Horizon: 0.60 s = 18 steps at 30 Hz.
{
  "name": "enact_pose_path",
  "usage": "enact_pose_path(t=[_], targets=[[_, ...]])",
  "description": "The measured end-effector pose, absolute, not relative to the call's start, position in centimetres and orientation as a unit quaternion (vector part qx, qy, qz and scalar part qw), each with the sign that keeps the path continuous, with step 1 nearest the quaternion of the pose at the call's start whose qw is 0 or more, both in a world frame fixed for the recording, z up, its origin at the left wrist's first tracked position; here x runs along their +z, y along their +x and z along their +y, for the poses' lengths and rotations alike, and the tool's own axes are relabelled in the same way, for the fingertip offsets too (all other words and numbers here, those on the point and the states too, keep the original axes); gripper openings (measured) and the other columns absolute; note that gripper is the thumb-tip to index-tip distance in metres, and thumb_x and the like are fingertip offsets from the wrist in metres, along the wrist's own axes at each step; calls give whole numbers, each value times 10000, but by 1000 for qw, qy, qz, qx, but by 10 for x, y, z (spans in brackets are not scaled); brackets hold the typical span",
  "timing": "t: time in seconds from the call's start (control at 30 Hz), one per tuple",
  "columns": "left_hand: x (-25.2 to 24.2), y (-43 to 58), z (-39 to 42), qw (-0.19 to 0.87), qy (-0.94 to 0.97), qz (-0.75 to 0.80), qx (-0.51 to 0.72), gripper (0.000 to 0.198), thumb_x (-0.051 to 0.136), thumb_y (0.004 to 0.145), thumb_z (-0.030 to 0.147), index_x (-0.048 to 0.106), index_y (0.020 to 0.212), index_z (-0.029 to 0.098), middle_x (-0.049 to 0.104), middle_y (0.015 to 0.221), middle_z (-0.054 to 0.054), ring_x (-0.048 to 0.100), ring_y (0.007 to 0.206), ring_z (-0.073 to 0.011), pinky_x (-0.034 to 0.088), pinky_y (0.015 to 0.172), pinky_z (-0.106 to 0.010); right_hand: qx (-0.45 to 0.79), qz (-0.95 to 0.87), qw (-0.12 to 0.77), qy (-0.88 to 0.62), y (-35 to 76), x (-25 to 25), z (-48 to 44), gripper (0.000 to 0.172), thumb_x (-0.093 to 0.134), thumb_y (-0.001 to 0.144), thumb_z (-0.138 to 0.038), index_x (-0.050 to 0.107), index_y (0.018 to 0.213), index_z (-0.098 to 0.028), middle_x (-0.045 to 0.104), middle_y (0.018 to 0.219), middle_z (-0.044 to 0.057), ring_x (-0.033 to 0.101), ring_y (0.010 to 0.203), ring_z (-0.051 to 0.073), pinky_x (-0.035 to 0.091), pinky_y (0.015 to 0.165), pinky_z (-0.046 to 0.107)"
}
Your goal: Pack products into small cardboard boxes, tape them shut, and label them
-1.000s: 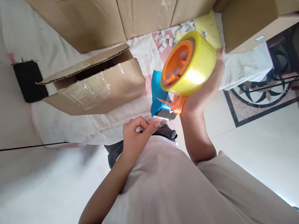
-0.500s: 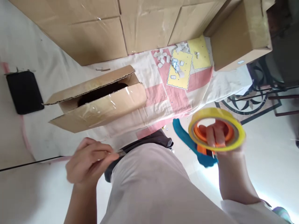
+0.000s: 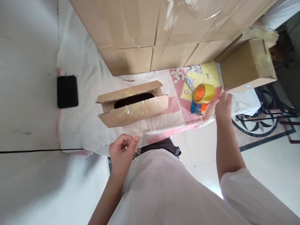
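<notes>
In the head view, my left hand point(image 3: 123, 151) is closed in a pinch on a strip of clear tape point(image 3: 142, 141) near the table's front edge. An open narrow cardboard box point(image 3: 138, 108) lies just beyond it, its flaps apart and its inside dark. At the table's right part sits a tape dispenser point(image 3: 197, 108), blue and orange, with a roll of yellowish tape point(image 3: 207, 93) on it. Beside the dispenser is my right hand point(image 3: 223, 104), smeared by motion. Its fingers do not show clearly, nor whether they touch the dispenser.
Large taped cardboard boxes point(image 3: 133, 28) stand along the back. An open carton point(image 3: 243, 67) is at the right. Yellow sheets point(image 3: 212, 73) and small white paper pieces point(image 3: 178, 75) lie by the dispenser. A black phone-like slab point(image 3: 67, 92) lies at the left on the cloth point(image 3: 89, 125).
The tape dispenser has gone from my right hand's grip in the air onto the table. My left hand still pinches the tape strip; the view has shifted.
</notes>
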State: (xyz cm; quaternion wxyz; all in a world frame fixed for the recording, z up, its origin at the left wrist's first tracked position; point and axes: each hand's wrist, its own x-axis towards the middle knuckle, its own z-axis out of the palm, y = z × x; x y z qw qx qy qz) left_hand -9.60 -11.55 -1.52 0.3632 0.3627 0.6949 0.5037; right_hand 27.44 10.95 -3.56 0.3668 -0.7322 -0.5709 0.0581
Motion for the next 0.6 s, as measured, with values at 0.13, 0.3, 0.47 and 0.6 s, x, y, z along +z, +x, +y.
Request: enact_pose_path(t=[0.13, 0.3, 0.47, 0.6], targets=[[-15, -101, -119, 373, 372, 674, 519, 302, 759, 837, 331, 580, 628, 206, 512, 430, 93, 456, 381, -68, 379, 434, -202, 192, -638, 430, -609, 191, 9, 23, 272, 503, 1007, -397, 678, 1046, -192, 628, 932, 66, 586, 860, 185, 474, 796, 342], [-15, -103, -123, 375, 415, 635, 533, 267, 775, 825, 360, 633, 656, 210, 574, 479, 68, 500, 418, -82, 415, 472, -215, 489, -729, 297, -376, 69, 33, -42, 168, 723, 865, -256, 698, 1029, -226, 530, 789, -10, 511, 687, 132, 426, 596, 263], [-39, -118, -129, 427, 275, 653, 562, 368, 556, 962, 551, 666, 900, 205, 527, 478, 64, 415, 374, -90, 314, 390, -217, 424, -779, 345, -307, 59, 57, -33, 129, 607, 900, -85, 640, 896, -210, 543, 814, 5, 536, 751, 140, 430, 658, 283], [-43, -140, -119, 184, 311, 711, 603, 212, 661, 929, 415, 621, 966, 210, 597, 645, 40, 529, 537, -106, 430, 520, -224, 397, -797, 357, -281, 89, 101, -14, 157, 627, 915, -78, 643, 958, -228, 560, 840, 19, 526, 771, 164, 425, 681, 318]])
